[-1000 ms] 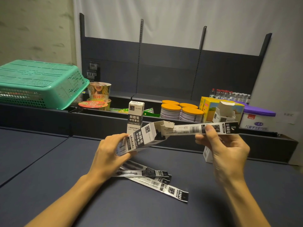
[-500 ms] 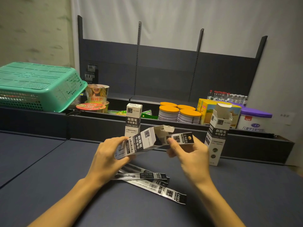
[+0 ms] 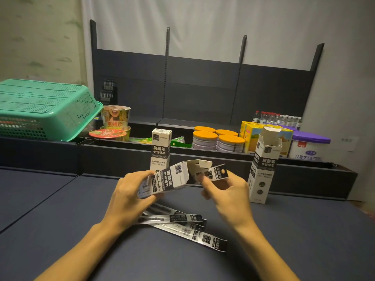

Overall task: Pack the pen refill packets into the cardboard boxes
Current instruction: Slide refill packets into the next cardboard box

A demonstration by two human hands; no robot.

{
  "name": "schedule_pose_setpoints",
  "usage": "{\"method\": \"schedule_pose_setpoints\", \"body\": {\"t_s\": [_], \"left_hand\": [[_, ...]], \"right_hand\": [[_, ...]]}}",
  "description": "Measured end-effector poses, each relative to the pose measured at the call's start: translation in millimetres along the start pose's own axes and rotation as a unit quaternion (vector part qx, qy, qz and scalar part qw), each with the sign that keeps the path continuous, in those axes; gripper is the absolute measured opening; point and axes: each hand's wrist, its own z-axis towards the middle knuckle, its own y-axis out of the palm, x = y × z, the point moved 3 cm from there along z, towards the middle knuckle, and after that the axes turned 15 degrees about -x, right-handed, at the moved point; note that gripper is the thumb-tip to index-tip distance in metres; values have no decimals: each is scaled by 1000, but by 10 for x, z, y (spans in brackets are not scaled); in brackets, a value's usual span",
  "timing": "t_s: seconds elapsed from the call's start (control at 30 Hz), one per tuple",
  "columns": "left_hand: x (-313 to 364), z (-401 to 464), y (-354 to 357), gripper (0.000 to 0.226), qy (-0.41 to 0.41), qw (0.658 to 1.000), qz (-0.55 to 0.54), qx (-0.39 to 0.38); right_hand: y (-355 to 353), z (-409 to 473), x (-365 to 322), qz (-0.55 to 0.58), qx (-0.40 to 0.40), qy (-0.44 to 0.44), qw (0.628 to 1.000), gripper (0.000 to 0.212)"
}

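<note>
Hands are meeting over the middle of the dark table [image 3: 60, 230]. I am seeing the left hand [image 3: 129, 197] wrapping its fingers round the closed end of a cardboard box [image 3: 172, 179], which is lying tilted in the air with its open flaps pointing right. The right hand [image 3: 227, 191] is pinching a pen refill packet [image 3: 217, 173] whose far end is sitting in the box mouth (only its black-and-white tip is showing outside). Near me, under the hands, loose refill packets [image 3: 188, 228] are lying crossed in a small heap on the table. A sealed box [image 3: 161, 149] is standing upright just behind the held one, and an open-topped box [image 3: 263, 167] is standing upright to the right, close to the right hand but apart from it. Far along the shelf I am making out a green basket [image 3: 46, 110] turned upside down on the left, noodle cups [image 3: 115, 122], orange-lidded tins [image 3: 219, 138] and a purple-lidded tub [image 3: 308, 147] on the right.
</note>
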Motion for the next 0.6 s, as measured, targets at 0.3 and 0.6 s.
{"method": "schedule_pose_setpoints", "body": {"t_s": [0.3,0.6], "left_hand": [[5,4,-8,59,-7,1000,-4,2],[4,0,3,58,-6,1000,-2,-2]], "right_hand": [[-154,-55,-62,-22,110,-75,991,12],[73,-29,68,-55,-11,-29,998,11]]}}
